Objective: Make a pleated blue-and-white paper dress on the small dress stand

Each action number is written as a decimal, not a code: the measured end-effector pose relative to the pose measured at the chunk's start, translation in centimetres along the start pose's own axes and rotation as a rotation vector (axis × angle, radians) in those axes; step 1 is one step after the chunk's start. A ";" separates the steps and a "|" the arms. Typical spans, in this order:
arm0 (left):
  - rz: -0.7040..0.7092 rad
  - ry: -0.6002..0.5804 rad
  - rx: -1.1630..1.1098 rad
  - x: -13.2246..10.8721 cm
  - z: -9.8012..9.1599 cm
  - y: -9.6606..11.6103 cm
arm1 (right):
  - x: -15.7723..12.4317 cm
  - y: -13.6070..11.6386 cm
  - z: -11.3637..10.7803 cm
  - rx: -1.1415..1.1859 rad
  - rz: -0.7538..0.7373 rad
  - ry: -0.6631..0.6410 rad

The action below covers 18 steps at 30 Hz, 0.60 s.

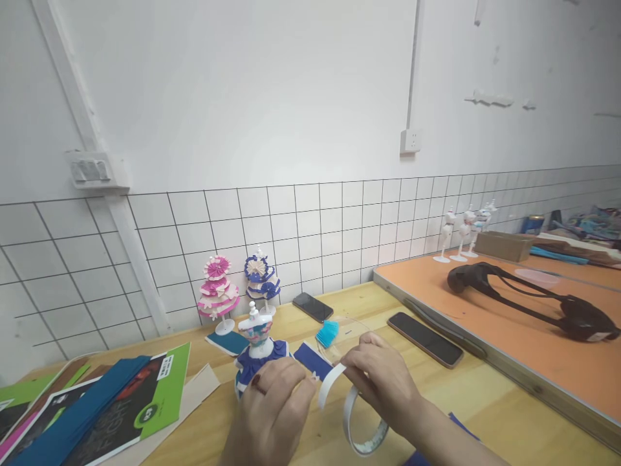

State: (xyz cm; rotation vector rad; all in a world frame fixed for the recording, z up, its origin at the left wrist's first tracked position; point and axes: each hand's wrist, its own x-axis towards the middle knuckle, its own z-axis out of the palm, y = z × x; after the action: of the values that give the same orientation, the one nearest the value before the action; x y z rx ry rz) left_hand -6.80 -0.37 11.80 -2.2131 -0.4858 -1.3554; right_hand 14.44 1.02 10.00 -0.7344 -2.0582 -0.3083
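My right hand (383, 382) pinches the strip of a roll of white tape (347, 421). A short end of the strip curls out to the left of the fingers, and the roll hangs below them. My left hand (274, 411) is closed with its fingertips together. A tiny pale bit shows by those fingertips, too small to name. Just behind this hand stands a small white dress form (262, 323) in a dark blue ruffled skirt, partly hidden by the knuckles. A dark blue fabric piece (313, 360) lies between the hands, beyond them.
Two dressed mini forms, one pink (219, 291) and one blue and cream (262, 278), stand by the wall. Light blue pieces (328, 333) and two phones (427, 339) lie behind my hands. Magazines with teal fabric (92, 408) are left; a raised orange board (524, 349) is right.
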 end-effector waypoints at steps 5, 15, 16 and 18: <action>-0.017 0.007 0.016 -0.1 0.3 0.7 | 0.0 0.2 0.2 -0.015 0.004 -0.014; 0.096 0.135 0.088 0.1 0.3 0.8 | 0.3 -0.1 0.3 0.028 -0.017 0.043; 0.066 0.114 0.088 0.2 0.1 0.9 | 0.3 -0.1 0.4 0.031 -0.016 0.040; 0.022 0.079 0.089 0.4 -0.1 1.1 | 0.2 0.0 0.4 0.037 -0.010 0.035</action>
State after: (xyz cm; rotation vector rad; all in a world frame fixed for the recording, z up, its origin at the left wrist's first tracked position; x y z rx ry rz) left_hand -6.13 -1.36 11.91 -2.0789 -0.4819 -1.3775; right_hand 14.05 1.28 9.92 -0.6919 -2.0300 -0.2862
